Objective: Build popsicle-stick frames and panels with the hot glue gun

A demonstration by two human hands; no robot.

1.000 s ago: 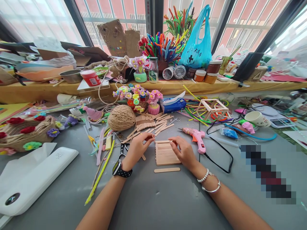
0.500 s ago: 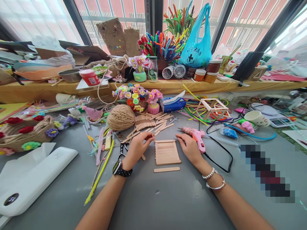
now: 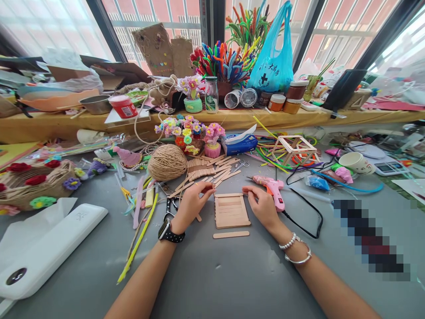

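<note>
A square panel of wooden craft sticks (image 3: 232, 214) lies flat on the grey table between my hands, with sticks across its top and bottom edges. My left hand (image 3: 192, 204) is closed in a pinch by the panel's top left corner; what the fingertips hold, if anything, is too small to make out. At the top right corner my right hand (image 3: 263, 206) has its thumb and fingers drawn together, and their tips show nothing I can name. One loose craft stick (image 3: 231, 235) lies just below the panel. A pink glue gun (image 3: 275, 191) rests behind my right hand.
Behind my left hand are a twine ball (image 3: 168, 162), black-handled scissors (image 3: 170, 208) and a pile of craft sticks (image 3: 223, 171). The glue gun's black cord (image 3: 318, 217) loops at right. A stick frame (image 3: 295, 149) stands farther back. A white power bank (image 3: 59, 248) lies at left.
My left hand has shifted very slightly, its wrist a touch to the right. The right hand, the panel and the loose stick look almost the same.
</note>
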